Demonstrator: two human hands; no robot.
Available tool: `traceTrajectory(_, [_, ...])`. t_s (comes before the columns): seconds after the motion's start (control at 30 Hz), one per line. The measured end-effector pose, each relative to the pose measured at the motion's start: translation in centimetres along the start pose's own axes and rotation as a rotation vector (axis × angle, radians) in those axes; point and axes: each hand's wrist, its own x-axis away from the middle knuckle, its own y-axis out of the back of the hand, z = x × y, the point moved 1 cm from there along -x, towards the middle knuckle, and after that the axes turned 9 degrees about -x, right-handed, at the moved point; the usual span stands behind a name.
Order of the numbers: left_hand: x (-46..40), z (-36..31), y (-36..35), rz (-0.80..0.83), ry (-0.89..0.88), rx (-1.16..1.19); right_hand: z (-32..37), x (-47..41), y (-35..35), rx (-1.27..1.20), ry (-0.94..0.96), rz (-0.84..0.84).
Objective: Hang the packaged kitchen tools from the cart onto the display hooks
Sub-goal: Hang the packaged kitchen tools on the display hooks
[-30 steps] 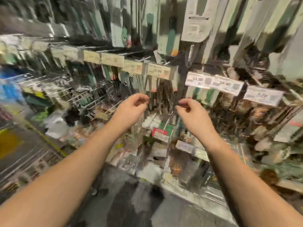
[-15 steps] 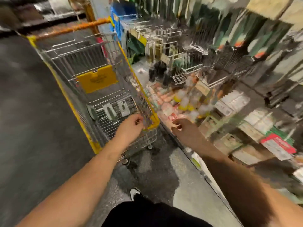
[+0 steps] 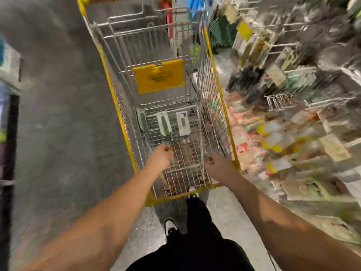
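Motion blur smears the display shelves (image 3: 293, 118) on your right; you cannot read any package there. The cart (image 3: 125, 122) top is cut off by the upper edge. Your hands' curled fingers are blurred: the left hand (image 3: 160, 159) and right hand (image 3: 216, 167) contents cannot be told.

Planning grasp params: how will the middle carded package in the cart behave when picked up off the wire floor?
The middle package looks like a flat card, so probably light and fairly stiff. It lies flat on the cart mesh, so likely hard to get fingers under. Any slick plastic front is too blurred to confirm.
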Motion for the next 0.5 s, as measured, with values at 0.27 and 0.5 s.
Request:
traceTrajectory(0.27, [-11.6, 0.2, -0.2, -0.060, 0.210, 0.226, 2.0, -14.9, -1.0, 0.088, -0.021, 0.062])
traceTrajectory(0.5, [-24.0, 1.0, -1.2, -0.149, 0.410, 0.212, 4.0, -27.8, -3.8, 0.016, -0.073, 0.088])
